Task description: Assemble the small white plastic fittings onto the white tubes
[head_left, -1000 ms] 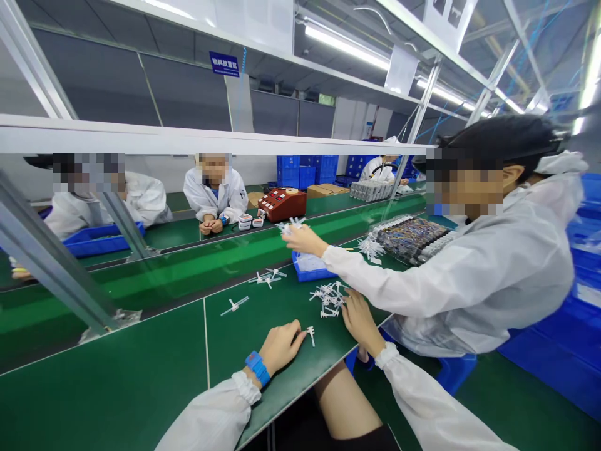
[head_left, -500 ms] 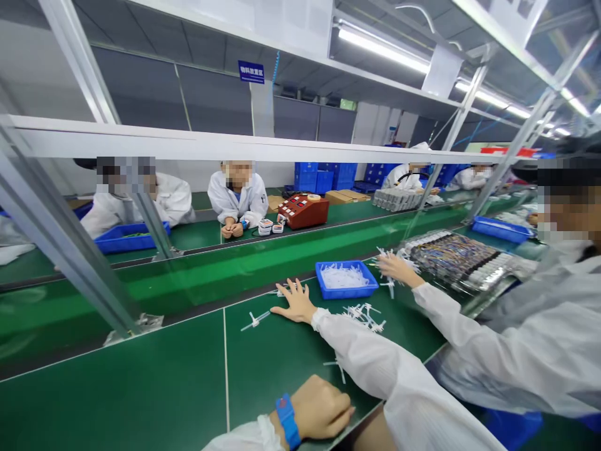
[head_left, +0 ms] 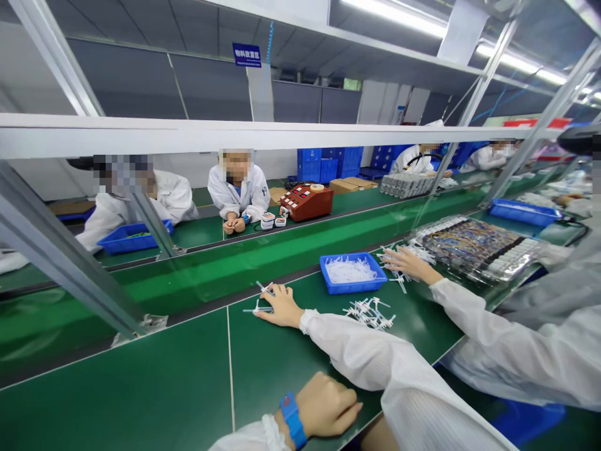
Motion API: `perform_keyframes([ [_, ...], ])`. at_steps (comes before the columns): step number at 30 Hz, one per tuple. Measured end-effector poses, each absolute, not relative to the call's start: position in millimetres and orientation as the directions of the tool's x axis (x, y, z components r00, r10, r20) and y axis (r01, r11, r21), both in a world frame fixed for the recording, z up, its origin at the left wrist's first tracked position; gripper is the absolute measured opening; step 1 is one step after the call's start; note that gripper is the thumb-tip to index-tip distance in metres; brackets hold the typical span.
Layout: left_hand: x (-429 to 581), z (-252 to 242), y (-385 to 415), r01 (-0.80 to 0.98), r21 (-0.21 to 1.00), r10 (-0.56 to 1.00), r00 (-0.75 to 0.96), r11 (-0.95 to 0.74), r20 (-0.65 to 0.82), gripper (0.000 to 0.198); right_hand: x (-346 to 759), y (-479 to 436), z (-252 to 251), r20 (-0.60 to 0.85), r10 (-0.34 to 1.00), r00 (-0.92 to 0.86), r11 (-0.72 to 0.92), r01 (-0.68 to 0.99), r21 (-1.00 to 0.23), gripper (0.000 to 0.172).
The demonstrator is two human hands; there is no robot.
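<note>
My left hand (head_left: 323,408), a blue band on its wrist, rests as a closed fist at the near edge of the green table (head_left: 141,382); whatever it holds is hidden. My right hand (head_left: 280,305) reaches across to the far side of the mat, fingers curled over a few small white plastic parts (head_left: 260,306). To its right lie a loose pile of the same parts (head_left: 370,313) and a blue tray (head_left: 352,289) filled with more.
A co-worker's hand (head_left: 408,263) picks at white parts right of the blue tray, beside a tray of wired components (head_left: 474,244). A slanted metal post (head_left: 70,263) stands at left. Across the conveyor sit other people and a red device (head_left: 307,200).
My right hand went from the pile near me out to the scattered parts at the mat's far side and curled its fingers over them. My left hand drew back into a fist.
</note>
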State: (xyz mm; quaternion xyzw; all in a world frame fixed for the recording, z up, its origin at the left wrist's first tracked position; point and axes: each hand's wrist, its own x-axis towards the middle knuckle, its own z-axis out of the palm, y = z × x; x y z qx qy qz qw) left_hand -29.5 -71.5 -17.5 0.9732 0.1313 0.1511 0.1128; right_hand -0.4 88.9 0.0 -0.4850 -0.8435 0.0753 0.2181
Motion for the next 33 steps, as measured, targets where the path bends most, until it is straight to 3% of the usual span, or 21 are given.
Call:
perform_keyframes([
  [4,-28,-15,-71,0.239,0.278,0.303,0.927,-0.930,0.219,0.030,-11,95,0,0.343,0.831,-0.438,0.536,0.796,-0.282,0.031],
  [10,-28,-16,-70,0.259,0.287,0.314,0.935,-0.923,0.167,0.031,-7,99,-4,0.358,0.792,-0.495,0.575,0.801,-0.164,0.029],
  [15,-28,-17,-69,0.255,0.260,0.308,0.932,-0.931,0.190,0.032,1,97,-8,0.283,0.758,-0.587,0.624,0.780,-0.054,0.027],
  [23,-28,-10,-68,0.235,0.248,0.285,0.940,-0.940,0.189,0.029,27,88,13,0.315,0.710,-0.629,0.670,0.742,-0.029,0.027],
  [29,-28,-9,-67,0.241,0.246,0.286,0.944,-0.939,0.167,0.029,96,78,44,0.417,0.772,-0.479,0.567,0.816,-0.114,0.028],
  [33,-27,-9,-67,0.246,0.250,0.292,0.942,-0.936,0.165,0.029,174,82,66,0.356,0.899,-0.253,0.286,0.957,-0.043,0.027],
])
